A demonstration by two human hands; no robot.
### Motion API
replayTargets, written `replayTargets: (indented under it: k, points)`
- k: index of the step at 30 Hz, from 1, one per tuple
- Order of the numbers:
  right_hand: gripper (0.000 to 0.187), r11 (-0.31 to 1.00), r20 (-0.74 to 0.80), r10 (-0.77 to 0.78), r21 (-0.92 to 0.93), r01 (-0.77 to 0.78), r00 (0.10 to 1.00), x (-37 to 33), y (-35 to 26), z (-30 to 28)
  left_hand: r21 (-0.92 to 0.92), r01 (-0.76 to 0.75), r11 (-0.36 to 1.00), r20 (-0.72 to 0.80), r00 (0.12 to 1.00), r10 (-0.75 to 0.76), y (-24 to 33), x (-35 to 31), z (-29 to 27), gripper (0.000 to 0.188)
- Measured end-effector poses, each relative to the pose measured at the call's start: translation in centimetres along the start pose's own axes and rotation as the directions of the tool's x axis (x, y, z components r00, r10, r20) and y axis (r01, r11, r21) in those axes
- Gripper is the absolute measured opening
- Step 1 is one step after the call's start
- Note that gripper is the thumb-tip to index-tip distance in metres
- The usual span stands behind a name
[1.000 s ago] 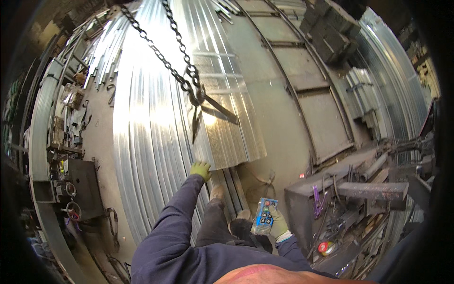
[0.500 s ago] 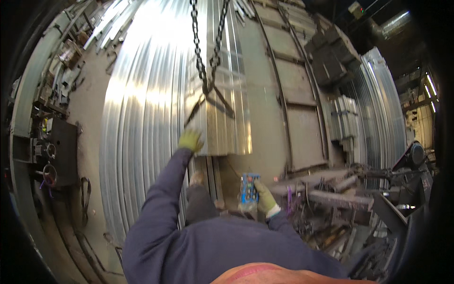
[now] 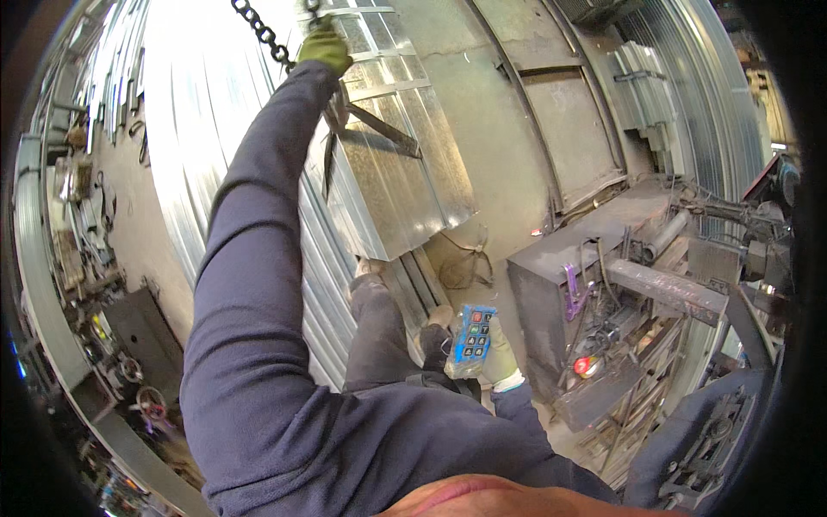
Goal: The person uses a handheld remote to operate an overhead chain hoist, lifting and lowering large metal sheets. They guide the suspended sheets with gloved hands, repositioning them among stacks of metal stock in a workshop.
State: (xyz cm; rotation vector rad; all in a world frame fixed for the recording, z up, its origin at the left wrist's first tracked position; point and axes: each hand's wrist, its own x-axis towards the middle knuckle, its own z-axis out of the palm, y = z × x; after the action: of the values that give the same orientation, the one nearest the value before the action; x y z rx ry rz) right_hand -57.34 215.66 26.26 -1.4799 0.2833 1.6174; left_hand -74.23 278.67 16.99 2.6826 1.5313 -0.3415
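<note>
My left hand [image 3: 326,50], in a yellow-green glove, is raised at the end of my outstretched arm and closed around one strand of a dark hoist chain [image 3: 264,34]. Beneath it a sling strap [image 3: 385,131] runs over a bundle of shiny metal sheets [image 3: 392,185], whose near end stands above the floor. Low on the right, my gloved right hand [image 3: 501,353] grips a blue hoist remote control [image 3: 474,338] with rows of buttons facing up. The chain's hook end is mostly hidden behind my left hand and sleeve.
Long ribbed metal sheets [image 3: 202,129] lie to the left of the bundle. A steel frame [image 3: 551,155] lies on the floor at right, near a dark metal cabinet [image 3: 543,302] with purple clamps [image 3: 572,293]. My shoes stand close to the bundle's near end.
My left hand has moved up and forward from beside the sling onto the chain. The view has turned and come closer to the bundle. The remote stays in my right hand.
</note>
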Motion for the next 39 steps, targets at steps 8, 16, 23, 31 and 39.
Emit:
replayTargets:
  k: [8,16,23,31,39]
  points:
    - [0.069,0.999,0.066,-0.037,-0.006,0.038,0.997,5.0,-0.3,5.7,0.301,-0.164,0.939,-0.001,0.985,0.173,-5.6,-5.0,2.0,0.008]
    - [0.066,0.983,0.089,-0.145,-0.104,0.154,0.985,5.2,-0.1,4.0,0.399,-0.052,0.915,0.203,0.979,-0.032,-5.2,-8.5,1.2,0.012]
    - [0.063,0.968,-0.023,-0.220,-0.127,0.215,0.975,4.9,2.5,1.2,0.436,-0.078,0.897,0.272,0.961,-0.049,-5.9,-10.1,1.8,0.016]
    - [0.053,0.965,-0.046,-0.242,-0.115,0.235,0.969,3.6,1.8,1.6,0.318,-0.033,0.947,0.171,0.985,-0.023,-5.9,-8.6,2.6,0.009]
    - [0.054,0.952,-0.035,-0.299,0.050,0.301,0.954,1.4,1.7,0.9,0.411,-0.223,0.884,-0.034,0.965,0.259,1.0,-4.7,-3.6,0.013]
